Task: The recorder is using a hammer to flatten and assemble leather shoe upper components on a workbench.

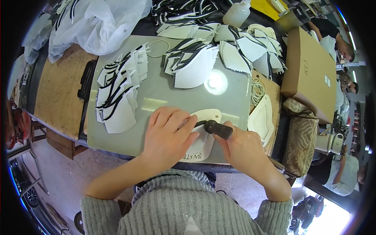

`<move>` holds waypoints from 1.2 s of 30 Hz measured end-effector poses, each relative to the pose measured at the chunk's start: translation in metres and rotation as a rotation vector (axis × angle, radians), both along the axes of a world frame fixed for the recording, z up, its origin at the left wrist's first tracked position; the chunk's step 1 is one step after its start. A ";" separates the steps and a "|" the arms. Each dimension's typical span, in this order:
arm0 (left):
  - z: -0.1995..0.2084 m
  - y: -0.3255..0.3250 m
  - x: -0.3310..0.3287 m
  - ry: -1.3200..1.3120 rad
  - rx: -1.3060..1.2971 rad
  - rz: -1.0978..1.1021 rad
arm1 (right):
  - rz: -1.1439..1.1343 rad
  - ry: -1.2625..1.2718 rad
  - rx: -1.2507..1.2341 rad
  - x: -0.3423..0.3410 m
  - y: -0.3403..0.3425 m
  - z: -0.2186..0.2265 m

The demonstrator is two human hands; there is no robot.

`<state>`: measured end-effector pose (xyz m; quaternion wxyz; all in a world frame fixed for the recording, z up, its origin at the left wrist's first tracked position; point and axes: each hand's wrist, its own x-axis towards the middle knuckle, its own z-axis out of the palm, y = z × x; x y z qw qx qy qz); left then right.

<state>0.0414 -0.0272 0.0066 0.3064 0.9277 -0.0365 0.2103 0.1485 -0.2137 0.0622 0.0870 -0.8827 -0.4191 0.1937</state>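
Observation:
My left hand (168,131) rests over a white curved cut piece (199,138) with a black strip (201,123) along its upper edge. Its fingers are bent, with thumb and index finger at the piece. Part of a small greyish thing shows between the fingers. My right hand (243,147) is closed round a dark hammer-like tool (220,130), whose round end sits over the strip. Under the piece lies a cream pattern board (207,114) with handwriting at its near edge. My palms hide parts of both.
Fanned stacks of black-edged white pieces (121,92), (196,64) lie on the grey-green mat (156,86). A bundle of cord (256,92) and another pattern (261,121) are at right, beside a cardboard box (309,74). A white bottle (237,13) and plastic bag (98,25) stand behind.

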 end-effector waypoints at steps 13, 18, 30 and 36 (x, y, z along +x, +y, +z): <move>-0.008 -0.003 0.001 -0.012 0.252 -0.055 | -0.049 0.066 -0.042 0.013 -0.006 0.005; -0.004 -0.001 0.004 0.019 0.232 -0.107 | 0.066 0.070 -0.161 0.016 0.003 0.007; -0.008 -0.003 0.006 -0.047 0.212 -0.060 | -0.010 0.023 -0.051 0.010 0.006 0.012; -0.006 -0.002 0.006 -0.022 0.199 -0.069 | -0.039 0.079 0.067 0.014 0.004 0.015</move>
